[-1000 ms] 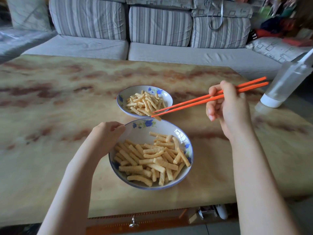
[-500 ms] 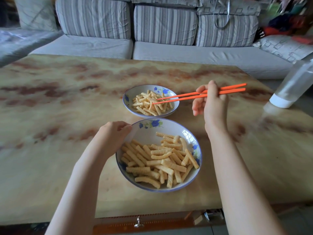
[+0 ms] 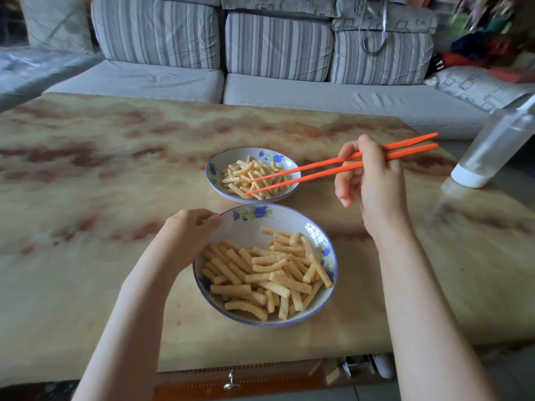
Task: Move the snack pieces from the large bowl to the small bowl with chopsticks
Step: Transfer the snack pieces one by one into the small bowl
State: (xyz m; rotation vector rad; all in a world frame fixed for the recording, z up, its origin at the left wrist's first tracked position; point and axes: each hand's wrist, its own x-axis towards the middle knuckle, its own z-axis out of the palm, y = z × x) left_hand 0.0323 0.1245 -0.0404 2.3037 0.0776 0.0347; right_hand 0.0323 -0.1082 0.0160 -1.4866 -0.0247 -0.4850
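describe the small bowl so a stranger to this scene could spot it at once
On the marbled table, two white, blue-flowered bowls hold snack sticks. The small bowl is the one farther off, nearer the sofa. Unlike the large bowl, it has the orange chopsticks reaching over it.

The chopsticks (image 3: pixel 318 175) are bright orange, and the snacks (image 3: pixel 269 273) are pale yellow with fine ridges. The large bowl (image 3: pixel 249 230) and the small bowl (image 3: pixel 231 157) are both white with a thin blue rim and blue flowers, the large one's with green leaves. The table (image 3: pixel 101 198) is cream-tan marbled with reddish-brown blotches, the sofa (image 3: pixel 278 47) grey with darker vertical stripes on its back cushions, the pillow (image 3: pixel 474 85) pale grey with outlined squares, and the bottle (image 3: pixel 498 143) clear with a white cap (image 3: pixel 469 176).
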